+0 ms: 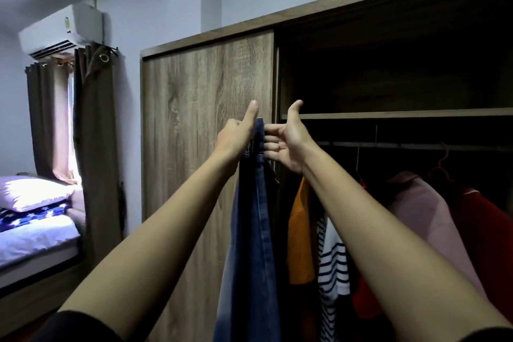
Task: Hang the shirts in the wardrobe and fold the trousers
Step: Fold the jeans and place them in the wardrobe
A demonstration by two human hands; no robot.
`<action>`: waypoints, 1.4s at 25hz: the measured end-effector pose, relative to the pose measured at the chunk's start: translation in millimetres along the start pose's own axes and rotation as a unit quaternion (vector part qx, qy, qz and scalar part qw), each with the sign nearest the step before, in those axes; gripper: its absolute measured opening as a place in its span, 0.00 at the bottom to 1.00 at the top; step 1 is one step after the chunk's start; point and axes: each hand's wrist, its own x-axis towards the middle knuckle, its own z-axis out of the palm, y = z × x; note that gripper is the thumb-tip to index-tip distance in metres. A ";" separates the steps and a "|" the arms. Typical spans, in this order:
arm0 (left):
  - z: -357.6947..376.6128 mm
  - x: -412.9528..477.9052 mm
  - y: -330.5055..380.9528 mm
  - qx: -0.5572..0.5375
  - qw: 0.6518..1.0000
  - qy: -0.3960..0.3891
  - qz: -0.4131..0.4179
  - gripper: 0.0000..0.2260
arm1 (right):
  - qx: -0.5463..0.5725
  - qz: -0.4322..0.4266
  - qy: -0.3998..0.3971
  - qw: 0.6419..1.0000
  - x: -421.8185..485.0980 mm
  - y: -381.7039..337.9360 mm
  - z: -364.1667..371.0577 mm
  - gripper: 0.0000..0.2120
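Wardrobe (208, 119), open at 3 o'clock: we count an orange shirt (299, 236), striped shirt (331, 266), pink shirt (424, 214) and red shirt (483, 233) on its rail. Our left hand (236, 136) and right hand (288, 141) pinch blue jeans (252, 244) at the waistband, thumbs up, at centre. Air conditioner (62, 29) sticker at 10 o'clock: unreadable

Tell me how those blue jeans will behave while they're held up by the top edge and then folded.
The jeans hang straight down from both hands, so they are probably floppy yet fairly heavy. The left hand and right hand pinch the top edge; the thick denim seams look unlikely to slip.
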 end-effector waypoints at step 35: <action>-35.0 -9.4 -33.2 -0.190 0.973 -0.093 0.092 0.03 | -0.342 -0.241 0.099 0.903 -13.2 4.7 -42.2 0.15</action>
